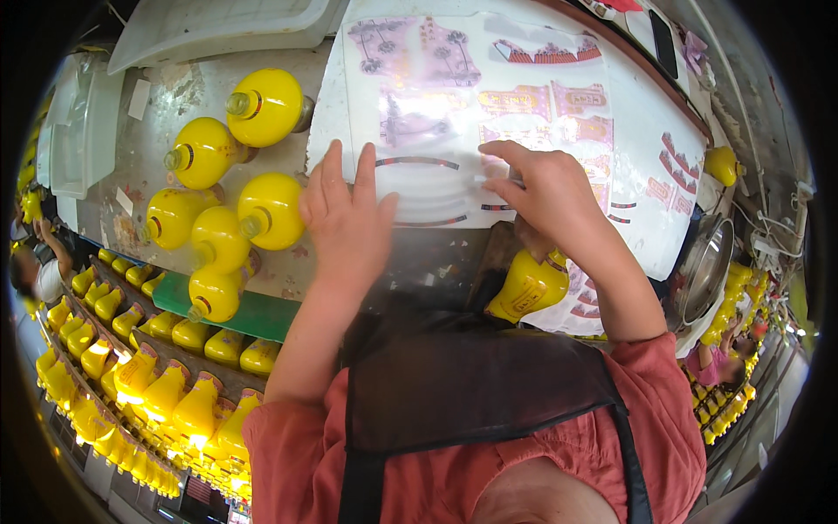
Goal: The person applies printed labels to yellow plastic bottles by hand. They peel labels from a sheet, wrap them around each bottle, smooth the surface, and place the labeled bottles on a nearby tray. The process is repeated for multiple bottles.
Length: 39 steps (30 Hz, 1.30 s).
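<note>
My left hand [347, 223] is spread with its fingers stretched out, over the left side of a pale decal sheet [419, 188] with thin curved dark-red strips. On the sheet's right side, the thumb and forefinger of my right hand [550, 188] curve toward each other by a short strip. A small pale bit shows near the thumb tip, too small to make out. The other fingers of this hand are mostly hidden. Just below it a yellow rounded bottle [528, 286] lies tilted, its neck toward my hand; whether my hand touches it I cannot tell.
Several yellow bottles [264, 106] lie on the table to the left. Larger pink-printed sheets [515, 74] spread across the far side. A clear plastic bin [87, 131] stands far left, a metal bowl [705, 266] right. Racks of yellow bottles [170, 389] fill the lower left; other people are beyond.
</note>
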Each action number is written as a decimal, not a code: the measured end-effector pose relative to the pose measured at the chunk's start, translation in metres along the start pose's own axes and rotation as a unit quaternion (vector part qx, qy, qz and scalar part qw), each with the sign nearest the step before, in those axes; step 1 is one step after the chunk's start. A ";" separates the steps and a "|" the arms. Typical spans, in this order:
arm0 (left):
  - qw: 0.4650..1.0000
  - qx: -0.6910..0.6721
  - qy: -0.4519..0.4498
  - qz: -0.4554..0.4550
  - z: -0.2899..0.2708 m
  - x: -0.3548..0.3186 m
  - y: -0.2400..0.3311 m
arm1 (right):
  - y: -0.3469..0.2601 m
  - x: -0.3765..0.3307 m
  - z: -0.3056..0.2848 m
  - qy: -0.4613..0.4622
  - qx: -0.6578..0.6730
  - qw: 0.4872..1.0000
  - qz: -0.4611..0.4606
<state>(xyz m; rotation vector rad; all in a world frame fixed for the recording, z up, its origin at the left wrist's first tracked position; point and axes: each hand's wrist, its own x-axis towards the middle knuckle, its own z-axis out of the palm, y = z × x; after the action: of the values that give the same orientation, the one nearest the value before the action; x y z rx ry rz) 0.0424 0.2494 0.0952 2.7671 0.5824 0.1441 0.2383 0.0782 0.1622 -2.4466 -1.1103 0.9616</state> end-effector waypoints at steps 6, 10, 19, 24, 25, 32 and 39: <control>0.817 -0.558 -0.137 -0.039 -0.010 0.005 0.021 | -0.014 -0.008 0.012 -0.068 0.297 0.952 0.002; 0.630 -0.699 -0.228 -0.251 -0.015 0.004 0.036 | -0.014 -0.001 0.032 -0.051 0.296 0.954 0.002; 0.766 -0.531 -0.120 -0.340 0.014 0.006 -0.003 | -0.002 0.018 0.044 -0.101 0.224 0.967 0.071; 0.908 -0.317 -0.048 -0.269 0.029 0.005 -0.009 | 0.004 0.018 0.060 0.002 0.045 0.998 0.048; 0.923 -0.292 -0.035 -0.250 0.031 0.005 -0.009 | 0.006 0.017 0.063 0.038 -0.002 0.999 0.035; 0.975 -0.160 0.032 -0.149 0.037 0.008 -0.006 | 0.007 0.000 0.075 0.135 -0.113 0.982 -0.065; 0.970 -0.177 0.045 -0.159 0.034 0.008 -0.012 | 0.006 -0.004 0.086 0.101 -0.134 0.981 -0.098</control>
<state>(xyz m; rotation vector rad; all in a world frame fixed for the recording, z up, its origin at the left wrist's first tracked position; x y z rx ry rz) 0.0507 0.2534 0.0599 2.2992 0.9166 0.2719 0.1810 0.0700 0.0979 -2.5061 -1.4536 0.5213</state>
